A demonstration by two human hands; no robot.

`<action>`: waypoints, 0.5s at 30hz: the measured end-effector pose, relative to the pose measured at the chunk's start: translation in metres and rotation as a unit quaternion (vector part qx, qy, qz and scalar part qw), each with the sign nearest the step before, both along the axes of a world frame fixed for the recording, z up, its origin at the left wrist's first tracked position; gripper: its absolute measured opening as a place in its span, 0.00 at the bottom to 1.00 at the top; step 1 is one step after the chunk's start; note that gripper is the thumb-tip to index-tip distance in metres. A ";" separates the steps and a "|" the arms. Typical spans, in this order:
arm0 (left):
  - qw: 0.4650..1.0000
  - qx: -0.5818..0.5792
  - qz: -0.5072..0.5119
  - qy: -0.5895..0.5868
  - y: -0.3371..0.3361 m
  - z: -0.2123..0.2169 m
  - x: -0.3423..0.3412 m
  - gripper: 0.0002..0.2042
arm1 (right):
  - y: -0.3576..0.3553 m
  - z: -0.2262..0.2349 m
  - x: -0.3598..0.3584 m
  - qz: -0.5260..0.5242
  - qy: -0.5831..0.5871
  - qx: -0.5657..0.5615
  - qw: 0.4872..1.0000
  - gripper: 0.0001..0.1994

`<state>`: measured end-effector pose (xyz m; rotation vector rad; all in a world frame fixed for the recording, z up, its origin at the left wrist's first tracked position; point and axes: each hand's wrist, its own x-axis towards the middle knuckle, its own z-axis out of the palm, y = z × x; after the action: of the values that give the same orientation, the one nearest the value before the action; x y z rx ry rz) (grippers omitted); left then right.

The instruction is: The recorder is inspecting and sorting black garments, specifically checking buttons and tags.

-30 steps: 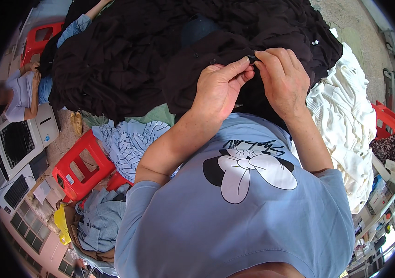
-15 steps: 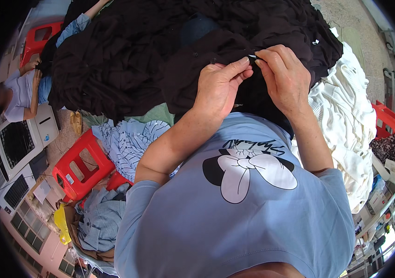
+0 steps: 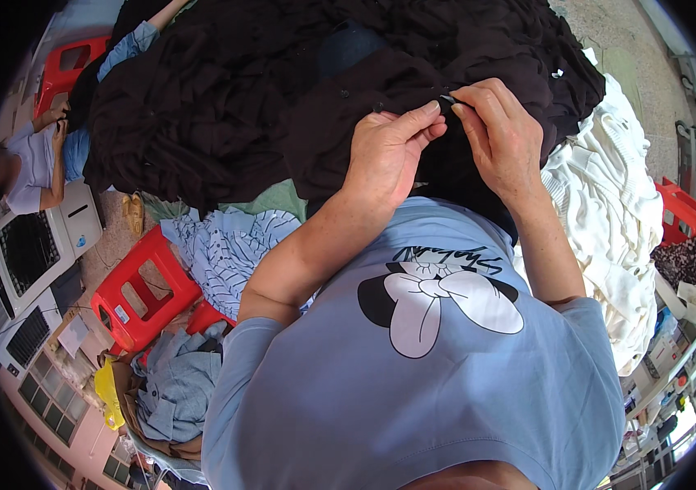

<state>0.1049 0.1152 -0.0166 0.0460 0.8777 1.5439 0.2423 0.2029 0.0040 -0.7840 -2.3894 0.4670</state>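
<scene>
Change: barely any, both hands stay pinched at one spot, so the fiddly work goes on.
Left hand point(image 3: 389, 151): grip closed on black garment point(image 3: 340, 114), thumb to forefinger.
Right hand point(image 3: 499, 135): pinching same fold.
Garment: atop dark clothes pile point(image 3: 201, 106).
Count: three red stools point(image 3: 140, 286), one white pile point(image 3: 609, 212).

1. A heap of black garments point(image 3: 225, 106) fills the space ahead of both hands, leaving no bare gap.
2. To the right, a pile of white garments point(image 3: 609, 237) blocks the way.
3. Lower left, a red stool point(image 3: 140, 294) and blue clothes point(image 3: 225, 245) crowd the floor.
</scene>
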 end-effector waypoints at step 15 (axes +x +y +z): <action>0.939 -0.051 -0.289 0.177 -0.012 0.014 -0.025 0.12 | 0.008 -0.014 0.002 0.020 -0.024 -0.073 0.997 0.12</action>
<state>0.0801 0.1028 -0.0030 0.4802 1.1062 0.9461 0.2443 0.2108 -0.0099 -0.8201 -2.4406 0.6511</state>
